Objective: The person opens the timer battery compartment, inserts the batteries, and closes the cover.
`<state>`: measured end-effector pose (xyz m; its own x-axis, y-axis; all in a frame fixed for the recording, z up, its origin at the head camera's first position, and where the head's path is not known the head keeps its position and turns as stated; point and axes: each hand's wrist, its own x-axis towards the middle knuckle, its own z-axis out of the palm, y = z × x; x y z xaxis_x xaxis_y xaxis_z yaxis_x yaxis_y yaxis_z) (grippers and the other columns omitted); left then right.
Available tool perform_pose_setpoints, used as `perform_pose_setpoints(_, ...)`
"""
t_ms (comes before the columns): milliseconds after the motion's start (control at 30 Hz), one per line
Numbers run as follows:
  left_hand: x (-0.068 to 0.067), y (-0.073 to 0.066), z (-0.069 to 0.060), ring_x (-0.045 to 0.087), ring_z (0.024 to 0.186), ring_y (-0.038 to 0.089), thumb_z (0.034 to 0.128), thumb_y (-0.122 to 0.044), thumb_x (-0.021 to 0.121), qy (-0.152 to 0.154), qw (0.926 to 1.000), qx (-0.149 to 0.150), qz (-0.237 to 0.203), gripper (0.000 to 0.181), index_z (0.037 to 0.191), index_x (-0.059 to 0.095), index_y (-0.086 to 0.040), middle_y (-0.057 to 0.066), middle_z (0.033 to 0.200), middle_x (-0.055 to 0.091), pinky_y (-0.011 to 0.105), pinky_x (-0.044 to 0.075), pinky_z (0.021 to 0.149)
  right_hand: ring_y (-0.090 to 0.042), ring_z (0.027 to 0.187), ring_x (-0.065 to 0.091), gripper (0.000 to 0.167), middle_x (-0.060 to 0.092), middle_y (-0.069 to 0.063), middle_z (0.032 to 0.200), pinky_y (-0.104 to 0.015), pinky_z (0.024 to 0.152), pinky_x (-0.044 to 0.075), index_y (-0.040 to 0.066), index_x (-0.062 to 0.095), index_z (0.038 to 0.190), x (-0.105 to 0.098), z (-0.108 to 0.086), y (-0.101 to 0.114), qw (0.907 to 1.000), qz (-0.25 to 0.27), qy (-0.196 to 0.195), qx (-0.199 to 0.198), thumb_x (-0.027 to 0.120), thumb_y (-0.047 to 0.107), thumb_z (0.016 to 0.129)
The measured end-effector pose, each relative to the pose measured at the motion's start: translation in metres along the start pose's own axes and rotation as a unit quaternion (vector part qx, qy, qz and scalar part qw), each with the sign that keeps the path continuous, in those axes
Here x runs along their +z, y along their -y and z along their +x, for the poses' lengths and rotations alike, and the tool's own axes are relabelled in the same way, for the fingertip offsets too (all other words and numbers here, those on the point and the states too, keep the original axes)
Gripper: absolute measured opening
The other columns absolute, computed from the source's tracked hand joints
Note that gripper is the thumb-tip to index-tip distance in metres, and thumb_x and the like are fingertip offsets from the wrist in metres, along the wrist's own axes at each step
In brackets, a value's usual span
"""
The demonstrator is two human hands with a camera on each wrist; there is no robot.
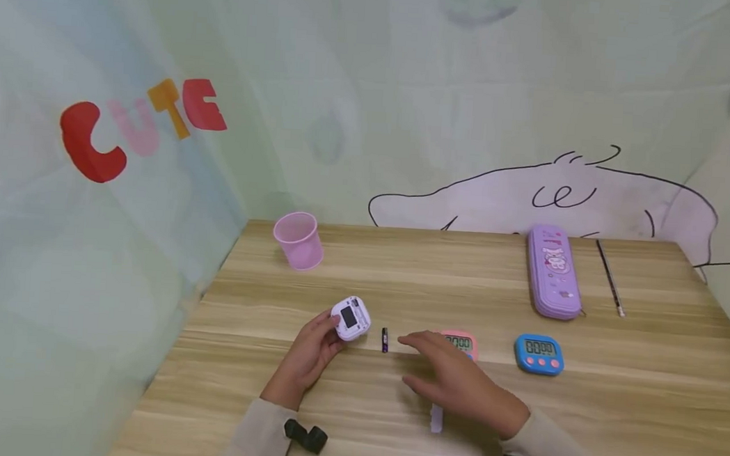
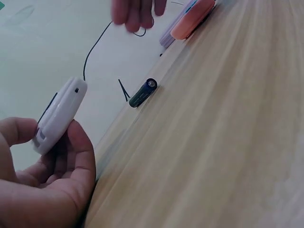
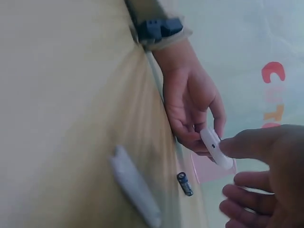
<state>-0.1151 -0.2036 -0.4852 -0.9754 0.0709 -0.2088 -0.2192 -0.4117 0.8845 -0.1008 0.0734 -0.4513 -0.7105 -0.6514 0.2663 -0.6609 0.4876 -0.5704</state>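
My left hand (image 1: 315, 354) grips a white digital timer (image 1: 351, 318) between thumb and fingers, just above the table. Its back faces up, with a dark rectangular area in the middle. A small dark battery (image 1: 384, 340) lies on the wood right of the timer. My right hand (image 1: 456, 373) hovers with loosely spread fingers and nothing held, partly covering a pink timer (image 1: 463, 341). Below that hand lies a small white plastic piece (image 1: 437, 419), perhaps a battery cover; it appears large and blurred in the right wrist view.
A blue timer (image 1: 539, 354) sits to the right. Farther back are a purple pencil case (image 1: 553, 271) and a pencil (image 1: 609, 278). The pink cup (image 1: 299, 241) stands at the back left of the wooden table (image 1: 424, 280), before a printed curtain (image 1: 347, 115).
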Motion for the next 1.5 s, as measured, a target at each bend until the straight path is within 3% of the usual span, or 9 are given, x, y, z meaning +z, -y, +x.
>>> perform_pose_setpoints(133, 0.003, 0.001, 0.002, 0.062, 0.096, 0.015, 0.1015, -0.01, 0.043, -0.005, 1.0, 0.0, -0.002, 0.047, 0.143, 0.033, 0.011, 0.009, 0.113, 0.061, 0.025, 0.054, 0.083, -0.027, 0.125, 0.049, 0.062, 0.053, -0.013, 0.135, -0.042, 0.104, 0.045, 0.004, 0.05, 0.139, 0.001, 0.02, -0.001, 0.9987, -0.036, 0.033, 0.014, 0.074, 0.028, 0.087)
perform_pose_setpoints(367, 0.008, -0.002, 0.003, 0.062, 0.096, 0.014, 0.1012, -0.01, 0.043, 0.001, 1.0, -0.006, 0.003, 0.048, 0.143, 0.032, 0.012, 0.009, 0.113, 0.061, 0.026, 0.054, 0.085, -0.032, 0.118, 0.052, 0.056, 0.056, -0.019, 0.128, -0.043, 0.102, 0.046, -0.006, 0.051, 0.135, 0.012, 0.047, -0.005, 0.9964, -0.062, 0.056, 0.017, 0.071, 0.018, 0.088)
perform_pose_setpoints(633, 0.012, 0.0, 0.004, 0.062, 0.095, 0.013, 0.1019, -0.01, 0.042, 0.011, 0.9999, -0.009, 0.006, 0.048, 0.142, 0.031, 0.013, 0.008, 0.111, 0.061, 0.025, 0.055, 0.084, -0.027, 0.104, 0.055, 0.048, 0.057, -0.015, 0.116, -0.039, 0.091, 0.051, -0.004, 0.059, 0.127, 0.022, 0.06, -0.01, 0.9917, -0.105, 0.067, 0.033, 0.072, 0.016, 0.085)
perform_pose_setpoints(1033, 0.01, 0.002, 0.004, 0.062, 0.096, 0.014, 0.1028, -0.01, 0.041, 0.029, 0.9993, -0.012, 0.019, 0.049, 0.143, 0.029, 0.015, 0.011, 0.114, 0.061, 0.026, 0.055, 0.084, -0.022, 0.092, 0.054, 0.029, 0.057, -0.005, 0.098, -0.036, 0.082, 0.052, 0.003, 0.067, 0.104, 0.026, 0.052, -0.008, 0.9911, -0.12, 0.053, 0.024, 0.074, 0.018, 0.08)
perform_pose_setpoints(1300, 0.005, 0.003, 0.001, 0.062, 0.101, 0.015, 0.1024, -0.011, 0.044, 0.055, 0.9975, -0.013, 0.042, 0.052, 0.142, 0.027, 0.017, 0.016, 0.122, 0.058, 0.029, 0.054, 0.09, -0.021, 0.1, 0.055, 0.041, 0.059, -0.005, 0.108, -0.036, 0.086, 0.052, 0.004, 0.065, 0.117, 0.018, 0.034, 0.001, 0.9948, -0.083, 0.045, 0.037, 0.075, 0.025, 0.083)
perform_pose_setpoints(1500, 0.003, 0.004, -0.001, 0.06, 0.104, 0.015, 0.1033, -0.015, 0.045, 0.081, 0.993, -0.015, 0.084, 0.053, 0.143, 0.028, 0.017, 0.023, 0.131, 0.052, 0.03, 0.053, 0.092, -0.022, 0.106, 0.056, 0.044, 0.06, -0.007, 0.112, -0.039, 0.093, 0.051, 0.004, 0.063, 0.12, 0.013, 0.017, 0.005, 0.9975, -0.07, 0.009, 0.007, 0.077, 0.022, 0.082)
